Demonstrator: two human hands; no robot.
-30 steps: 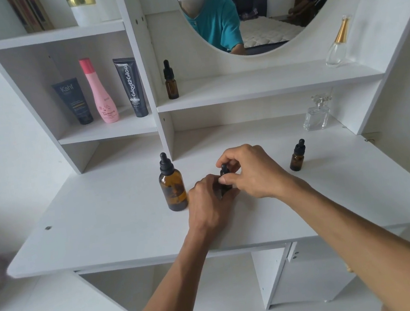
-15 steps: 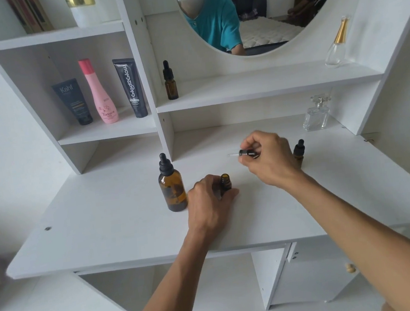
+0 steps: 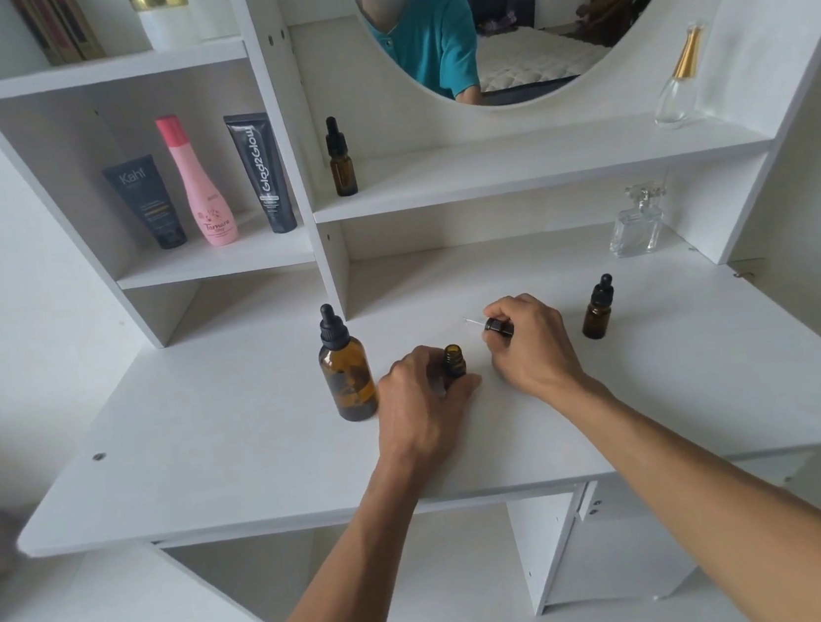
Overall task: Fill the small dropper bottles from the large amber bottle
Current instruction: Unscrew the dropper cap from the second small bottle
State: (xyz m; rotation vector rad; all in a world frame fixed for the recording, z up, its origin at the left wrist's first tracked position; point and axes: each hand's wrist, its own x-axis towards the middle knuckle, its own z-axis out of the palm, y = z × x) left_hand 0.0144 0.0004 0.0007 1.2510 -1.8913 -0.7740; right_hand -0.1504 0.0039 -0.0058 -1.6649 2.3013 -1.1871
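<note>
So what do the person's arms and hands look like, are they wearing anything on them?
Both arms are bare up to the bottom edge of the picture. No sleeves, gloves, watch or rings show on the left hand or the right hand. The mirror shows a teal short-sleeved shirt.

A second ago the right hand (image 3: 531,342) sat over the small dropper bottle (image 3: 454,361), its fingers on the cap, close against the left hand (image 3: 422,402). Now the dropper cap (image 3: 497,326) is off, and the bottle's neck stands open. The right hand holds the cap with its glass pipette pointing left, nearly level. Compared with half a second ago, that hand is lower, close to the worktop (image 3: 207,439), just right of the opened bottle.
</note>
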